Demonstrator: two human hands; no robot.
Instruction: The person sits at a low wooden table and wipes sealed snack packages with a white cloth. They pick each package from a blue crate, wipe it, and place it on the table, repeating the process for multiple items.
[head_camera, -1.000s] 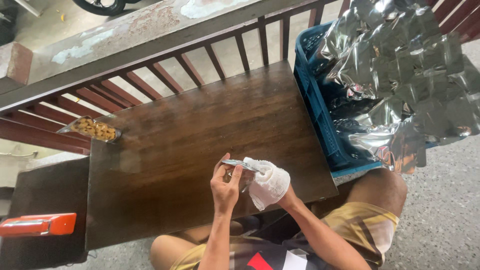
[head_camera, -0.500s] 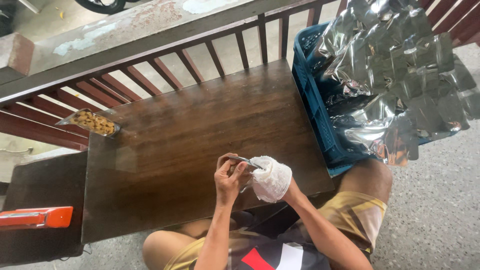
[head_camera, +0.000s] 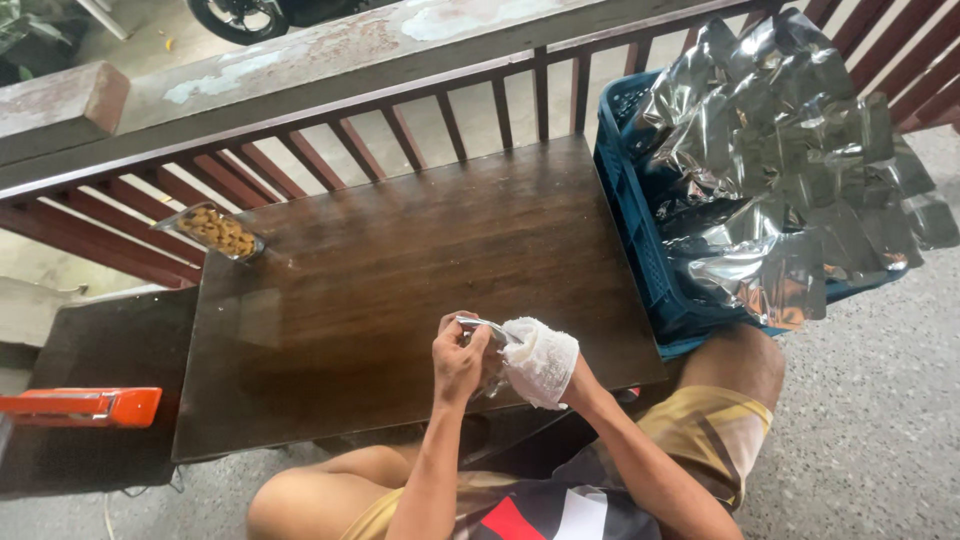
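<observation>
Small shiny item (head_camera: 483, 328) between hands: too small to tell.

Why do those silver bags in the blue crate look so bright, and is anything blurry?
In the head view, daylight glares off the crinkled silver bags in the blue crate, and the dark wooden table shows a soft sheen; the left hand and the cloth-wrapped right hand look slightly soft, so the small shiny thing between them is hard to make out.

Looks like my home porch: dark wooden table (head_camera: 400, 270) pushed against a red railing (head_camera: 300, 150), rough concrete floor (head_camera: 880, 430), a motorbike wheel (head_camera: 240, 18) parked just past the ledge.
</observation>
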